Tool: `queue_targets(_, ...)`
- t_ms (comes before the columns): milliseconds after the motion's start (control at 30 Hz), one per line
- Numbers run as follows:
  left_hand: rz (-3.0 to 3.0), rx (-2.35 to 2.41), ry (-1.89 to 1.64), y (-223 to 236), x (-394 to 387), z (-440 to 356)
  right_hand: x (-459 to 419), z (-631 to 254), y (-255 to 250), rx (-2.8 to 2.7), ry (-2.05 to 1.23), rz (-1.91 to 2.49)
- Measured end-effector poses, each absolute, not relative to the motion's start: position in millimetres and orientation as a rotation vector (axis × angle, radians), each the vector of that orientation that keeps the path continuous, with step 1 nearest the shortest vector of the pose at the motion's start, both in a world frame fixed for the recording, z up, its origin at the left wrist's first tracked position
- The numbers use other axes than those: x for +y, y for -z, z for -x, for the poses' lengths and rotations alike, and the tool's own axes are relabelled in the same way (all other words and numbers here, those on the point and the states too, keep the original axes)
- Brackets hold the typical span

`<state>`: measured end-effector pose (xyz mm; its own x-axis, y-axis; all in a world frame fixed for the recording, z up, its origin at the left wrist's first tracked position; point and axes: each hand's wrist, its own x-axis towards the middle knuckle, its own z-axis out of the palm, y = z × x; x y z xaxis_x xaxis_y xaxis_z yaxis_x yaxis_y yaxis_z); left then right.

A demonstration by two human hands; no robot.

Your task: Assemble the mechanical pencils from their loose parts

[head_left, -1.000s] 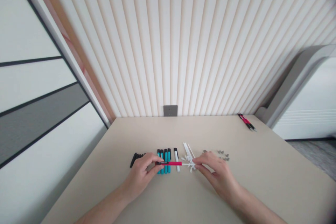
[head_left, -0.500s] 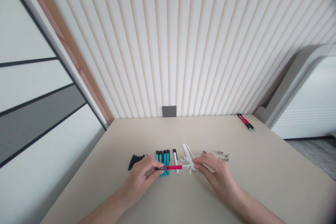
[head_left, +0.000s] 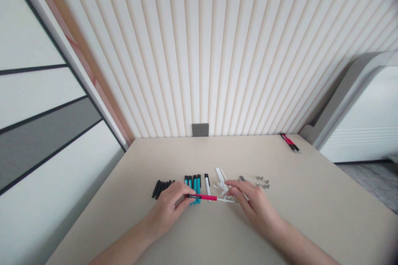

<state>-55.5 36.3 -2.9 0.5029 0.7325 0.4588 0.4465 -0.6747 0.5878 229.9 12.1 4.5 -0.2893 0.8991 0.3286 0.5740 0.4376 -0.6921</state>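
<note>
My left hand (head_left: 168,203) pinches a red pen barrel (head_left: 208,197) with a black upper end, held level above the table. A thin white refill (head_left: 225,200) sticks out of its right end. My right hand (head_left: 253,201) is over a loose pile of white refills (head_left: 220,176) and small white pieces, its thumb and index finger apart. Whether its fingertips touch the pile, I cannot tell. Behind the red barrel lie several teal barrels with black clips (head_left: 195,182) and a white one with a black clip (head_left: 207,182). Several black grips (head_left: 157,189) are partly hidden by my left hand.
Small grey metal tips (head_left: 263,182) lie in a group right of my right hand. Two red-and-black pens (head_left: 290,143) rest at the table's back right corner. A dark socket (head_left: 200,129) is on the ribbed wall behind the beige table (head_left: 174,153).
My right hand has let go of the white refill, which now sticks out free from the red barrel. Its fingers have opened and risen toward the refill pile. My left hand keeps its hold.
</note>
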Motion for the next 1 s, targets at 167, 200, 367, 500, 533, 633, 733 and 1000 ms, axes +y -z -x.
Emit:
queue_targets(167, -2.334, 1.077, -1.001, 1.0, 36.9, 55.0, 24.0, -247.6, -10.6, -1.857, -0.361, 1.386)
queue_targets(200, -2.334, 1.083, -1.0, -0.1, 36.9, 54.8, 27.7, -252.5, -11.5, -1.848, -0.301, 1.419)
queue_targets(367, -2.335, 1.082, -0.987, -1.7, 37.5, 54.7, 42.1, -271.9, -8.9, -1.985, -0.086, 1.548)
queue_targets(500, -2.282, 1.146, -0.995, 2.7, 39.1, 56.1, 43.5, -273.4, -0.5, -2.129, -0.068, 1.624)
queue_targets(533, -2.257, 1.173, -0.998, 3.8, 39.5, 56.7, 42.9, -272.2, 1.1, -2.156, -0.072, 1.638)
queue_targets(633, -2.183, 1.255, -1.007, 6.2, 40.7, 58.7, 41.0, -267.6, 2.7, -2.203, -0.084, 1.679)
queue_targets(733, -2.138, 1.3, -1.0, 7.5, 41.5, 60.3, 39.8, -264.0, 2.0, -2.216, -0.093, 1.723)
queue_targets(1000, -2.094, 1.325, -0.955, 6.7, 41.4, 59.7, 39.1, -263.0, 6.0, -2.206, -0.089, 1.773)
